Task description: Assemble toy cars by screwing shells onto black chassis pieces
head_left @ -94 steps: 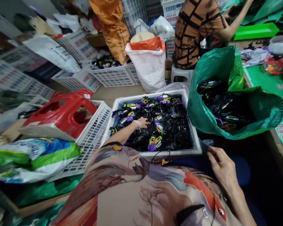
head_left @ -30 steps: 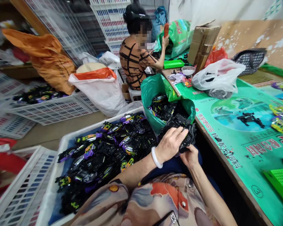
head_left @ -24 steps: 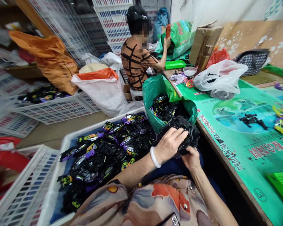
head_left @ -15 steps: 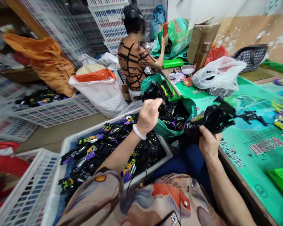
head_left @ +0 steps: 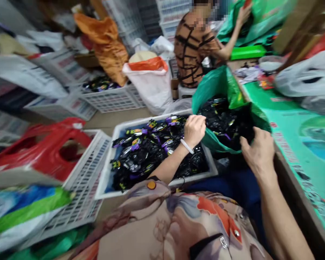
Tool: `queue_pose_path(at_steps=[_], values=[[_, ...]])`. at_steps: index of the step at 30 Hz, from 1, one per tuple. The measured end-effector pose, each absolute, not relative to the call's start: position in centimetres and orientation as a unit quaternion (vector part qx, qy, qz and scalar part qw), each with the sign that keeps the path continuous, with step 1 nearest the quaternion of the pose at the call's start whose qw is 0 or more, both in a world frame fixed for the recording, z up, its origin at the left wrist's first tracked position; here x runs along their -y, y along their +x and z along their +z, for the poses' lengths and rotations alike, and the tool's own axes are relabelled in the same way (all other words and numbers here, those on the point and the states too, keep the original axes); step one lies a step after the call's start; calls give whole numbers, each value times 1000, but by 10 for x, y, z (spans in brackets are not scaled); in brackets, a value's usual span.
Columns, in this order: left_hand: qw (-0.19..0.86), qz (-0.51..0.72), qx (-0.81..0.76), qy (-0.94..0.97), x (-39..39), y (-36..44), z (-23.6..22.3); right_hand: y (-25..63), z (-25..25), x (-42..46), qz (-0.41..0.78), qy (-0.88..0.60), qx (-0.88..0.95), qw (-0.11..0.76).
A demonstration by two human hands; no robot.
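My left hand [head_left: 195, 133], with a pale bangle on its wrist, has its fingers curled at the near left rim of a green plastic bag [head_left: 209, 85]. It appears to grip that rim, though the fingertips are partly hidden. Black shiny toy parts [head_left: 219, 119] with a few yellow and purple bits fill the bag. At the bag's right side is my right hand [head_left: 258, 150], thumb and fingers apart, with no part seen in it. Left of the bag, a white crate [head_left: 105, 180] holds many similar black, purple and yellow toy parts [head_left: 143, 151].
A green-covered table [head_left: 292, 137] runs along the right, with white plastic bags [head_left: 311, 76] on it. Ahead sits a co-worker [head_left: 191, 47], an arm raised. A white sack [head_left: 151, 83], a red stool [head_left: 43, 148] and more crates [head_left: 113, 99] stand leftward.
The black toy parts that both hands held up are out of my hands. Both hands have come down to the bag's rim. My view has turned left and down.
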State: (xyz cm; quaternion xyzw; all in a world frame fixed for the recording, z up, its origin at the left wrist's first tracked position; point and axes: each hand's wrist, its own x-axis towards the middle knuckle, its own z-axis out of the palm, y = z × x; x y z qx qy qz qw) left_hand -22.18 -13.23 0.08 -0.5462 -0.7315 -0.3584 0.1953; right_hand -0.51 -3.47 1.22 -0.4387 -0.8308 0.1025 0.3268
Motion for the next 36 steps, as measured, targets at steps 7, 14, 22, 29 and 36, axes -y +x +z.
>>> queue_pose_path(at_steps=[7, 14, 22, 29, 36], values=[[-95, -180, 910, -360, 264, -236, -132, 14, 8, 79, 117, -303, 854, 406], [-249, -22, 941, -228, 365, -278, -204, 30, -13, 95, 182, -321, 850, 376], [-308, 5, 919, -247, 339, -278, -250, 31, -36, 106, 156, -321, 873, 332], [-270, 3, 932, -242, 335, -271, -252, 33, -40, 108, 169, -345, 863, 329], [-105, 53, 985, -125, 411, -324, -207, 31, -46, 107, 164, -342, 870, 316]])
